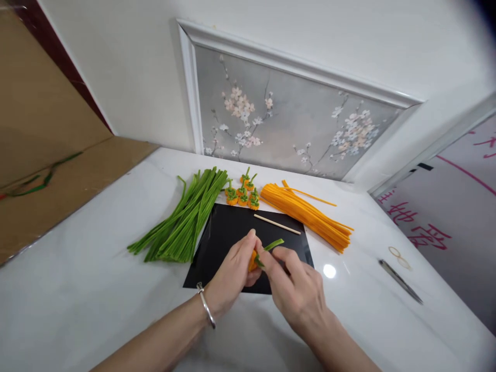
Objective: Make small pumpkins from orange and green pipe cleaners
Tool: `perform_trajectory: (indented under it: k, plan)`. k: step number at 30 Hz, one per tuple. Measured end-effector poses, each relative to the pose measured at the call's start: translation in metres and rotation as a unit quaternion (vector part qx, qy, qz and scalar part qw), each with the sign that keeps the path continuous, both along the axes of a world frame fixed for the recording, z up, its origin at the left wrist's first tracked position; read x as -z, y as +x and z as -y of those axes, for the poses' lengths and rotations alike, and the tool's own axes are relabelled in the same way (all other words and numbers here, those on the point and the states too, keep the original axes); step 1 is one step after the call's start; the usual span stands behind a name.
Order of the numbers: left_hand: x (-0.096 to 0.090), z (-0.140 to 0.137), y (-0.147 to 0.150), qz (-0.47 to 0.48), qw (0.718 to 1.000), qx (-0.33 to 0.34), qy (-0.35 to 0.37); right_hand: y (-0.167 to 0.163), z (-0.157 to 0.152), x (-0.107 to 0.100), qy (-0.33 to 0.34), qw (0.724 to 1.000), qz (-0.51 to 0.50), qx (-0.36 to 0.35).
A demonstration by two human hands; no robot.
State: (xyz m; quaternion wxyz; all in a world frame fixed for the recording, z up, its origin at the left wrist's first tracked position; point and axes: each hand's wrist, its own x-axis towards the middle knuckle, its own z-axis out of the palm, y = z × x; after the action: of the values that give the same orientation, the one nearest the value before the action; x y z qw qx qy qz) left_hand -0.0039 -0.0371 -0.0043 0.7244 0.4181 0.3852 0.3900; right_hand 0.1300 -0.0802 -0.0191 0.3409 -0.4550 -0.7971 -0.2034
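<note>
Over the black mat [222, 235], my left hand [234, 263] is closed around a small orange piece [252, 261] shaped from pipe cleaner. My right hand [296, 281] pinches a green pipe cleaner [274, 244] against that piece, and its free end sticks out up and to the right. Fingers cover much of where green and orange meet. A thin wooden stick [277, 224] lies across the top of the mat. Behind it stand several finished-looking small orange pumpkins [243, 199] with green stems and tops.
A bundle of green pipe cleaners [186, 222] lies left of the mat, and an orange bundle [310, 214] lies to the right. Tweezers [401, 281] and pale elastic bands [399, 257] rest at the far right. Cardboard [70, 191] borders the left side; a framed floral panel [290, 113] stands behind.
</note>
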Motion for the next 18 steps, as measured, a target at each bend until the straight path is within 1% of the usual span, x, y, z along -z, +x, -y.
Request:
perform_trajectory:
  k: [2,7,10,12,14,18]
  plan:
    - [0.001,0.000,0.000,0.008,0.999,0.025,-0.020,0.003,-0.002,-0.001,-0.006,1.000,0.011,0.015]
    - [0.004,0.000,-0.001,0.004,0.995,0.063,-0.073,0.005,-0.008,-0.001,-0.036,0.999,0.006,-0.022]
    - [0.008,-0.002,-0.001,0.016,0.993,0.071,-0.091,0.003,-0.009,0.001,-0.053,0.998,0.020,-0.018]
    - [0.011,-0.002,-0.001,0.023,0.994,0.058,-0.095,0.000,-0.009,0.002,-0.056,0.998,0.041,-0.013]
    - [0.011,-0.002,-0.001,0.024,0.995,0.031,-0.095,-0.003,-0.008,0.004,-0.045,0.997,0.056,-0.015]
    - [0.008,-0.002,0.000,0.019,0.996,-0.022,-0.087,-0.008,-0.005,0.009,-0.039,0.998,0.034,-0.034]
